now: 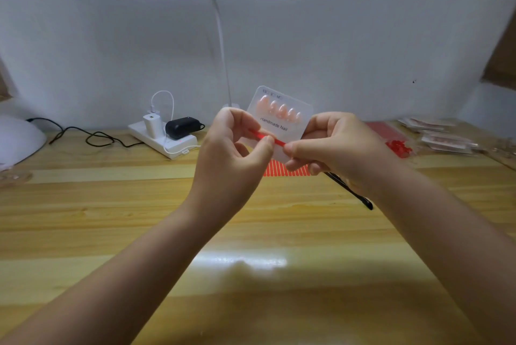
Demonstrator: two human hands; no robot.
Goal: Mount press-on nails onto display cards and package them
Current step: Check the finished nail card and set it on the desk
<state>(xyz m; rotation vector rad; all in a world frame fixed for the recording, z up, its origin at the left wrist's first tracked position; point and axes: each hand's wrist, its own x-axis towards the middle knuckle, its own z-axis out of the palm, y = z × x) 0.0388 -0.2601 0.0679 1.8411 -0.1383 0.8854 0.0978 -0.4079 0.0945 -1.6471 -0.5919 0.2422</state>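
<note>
- Hands first: your left hand (237, 143) is pinching one end of a thin red strip (266, 137) between thumb and forefinger, and your right hand (329, 146) is pinching the other end, with a dark slim tool (349, 189) tucked under its curled fingers.
- You are holding the display card (282, 118) up off the tabletop (251, 219); the strip is lying across the card's lower half, below the printed "Handmade Nail" line, and five pink nails (279, 108) are sitting in a row above that line.
- Judging from this, you are laying adhesive for a second row of nails, so the card looks roughly half done.
- Risk one: the strip is looking taut between two pinches, and if one end is pressed down before the other is lined up, it may be landing crooked or creasing, and the next nails would be sitting skewed.
- Risk two: the card seems to be held only by fingers behind it, so it may be flexing or twisting as you press, possibly loosening the nails already mounted.
- Risk three: the tool is hanging loosely below the card and may be slipping out, or its tip scraping the card.
- Below the card, a sheet of red strips (286, 170) is lying on the tabletop; right of the card, finished packets (444, 138) and red scraps (398, 146) are waiting.
</note>
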